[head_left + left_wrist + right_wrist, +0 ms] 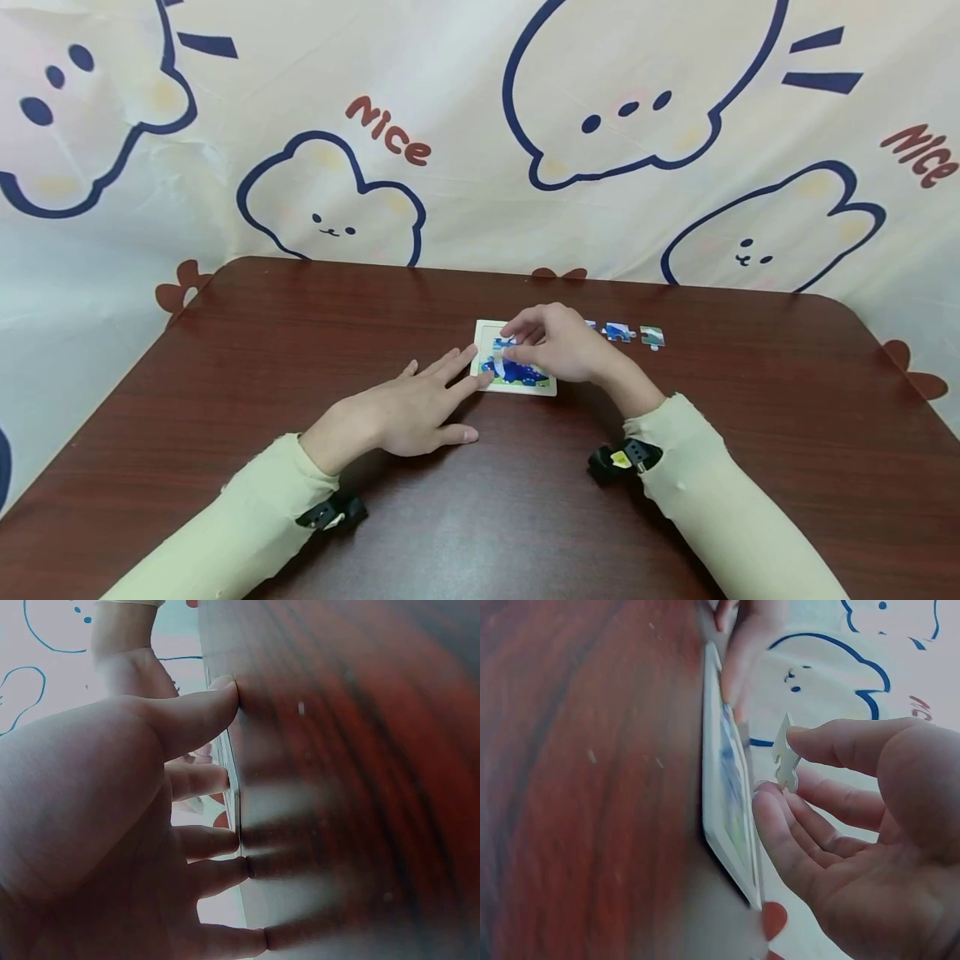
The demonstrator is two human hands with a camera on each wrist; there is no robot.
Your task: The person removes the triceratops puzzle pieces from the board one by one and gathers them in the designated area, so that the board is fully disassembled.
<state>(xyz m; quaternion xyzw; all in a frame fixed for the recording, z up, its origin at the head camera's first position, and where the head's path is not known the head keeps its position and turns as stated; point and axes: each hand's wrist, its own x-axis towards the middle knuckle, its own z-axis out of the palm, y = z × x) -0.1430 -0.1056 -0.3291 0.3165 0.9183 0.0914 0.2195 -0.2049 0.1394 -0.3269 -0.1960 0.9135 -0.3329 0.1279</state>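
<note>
A small square puzzle board with a pale frame and a blue picture lies on the dark wood table. My left hand rests flat on the table, fingers straight, its fingertips touching the board's near left corner. My right hand hovers over the board. In the right wrist view its thumb and forefinger pinch a puzzle piece just above the board. The left wrist view shows my left hand pressed to the table, with the board edge-on.
Three loose puzzle pieces lie in a row right of the board, the last one farthest right. A cartoon-printed cloth hangs behind the table. Black wrist straps sit on both sleeves.
</note>
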